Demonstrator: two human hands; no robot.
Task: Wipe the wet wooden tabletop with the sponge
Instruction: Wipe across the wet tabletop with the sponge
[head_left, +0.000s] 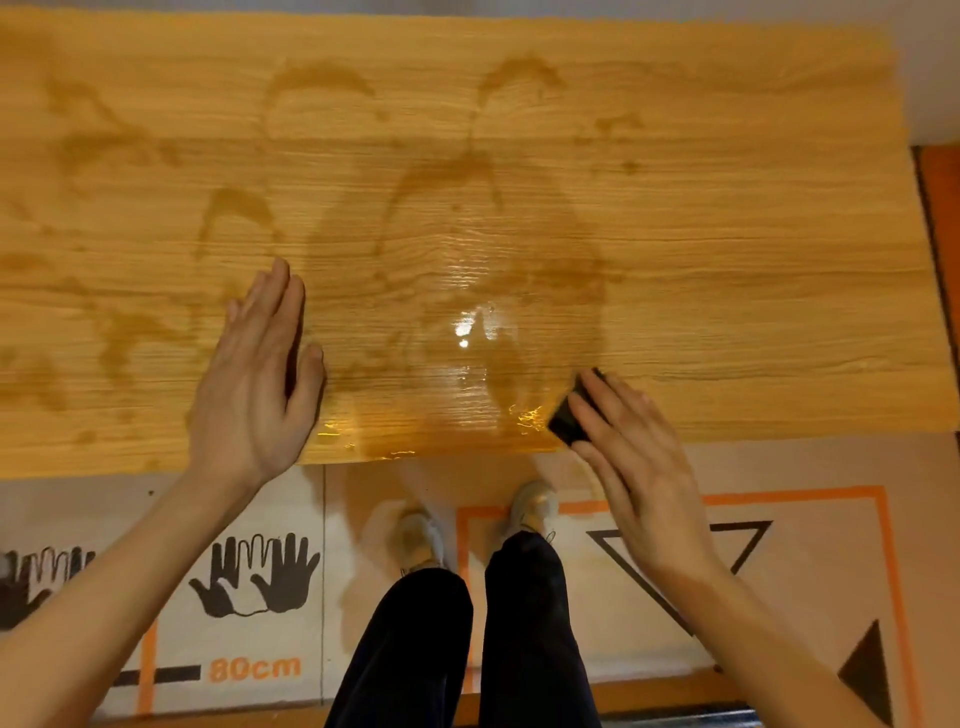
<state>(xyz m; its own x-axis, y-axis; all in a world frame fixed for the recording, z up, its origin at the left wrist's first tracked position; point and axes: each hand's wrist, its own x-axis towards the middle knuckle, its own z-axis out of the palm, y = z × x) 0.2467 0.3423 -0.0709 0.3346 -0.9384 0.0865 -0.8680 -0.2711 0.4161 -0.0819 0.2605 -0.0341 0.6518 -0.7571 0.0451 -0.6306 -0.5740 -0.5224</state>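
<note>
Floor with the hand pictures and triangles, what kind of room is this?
Probably a staged recording or test station, not a home: printed floor mat with an 80cm mark, orange-outlined standing box, bare wet wooden tabletop.

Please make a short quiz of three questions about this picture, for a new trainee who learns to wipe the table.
1. True or false: the right hand presses the dark sponge on the tabletop near its front edge.
2. Where does the shiny puddle lie?
A. Between the two hands
B. At the far left corner
C. On the floor
3. Fill the gap: the left hand has its fingers ____ and holds nothing.

Key:
1. True
2. A
3. Straight
</note>
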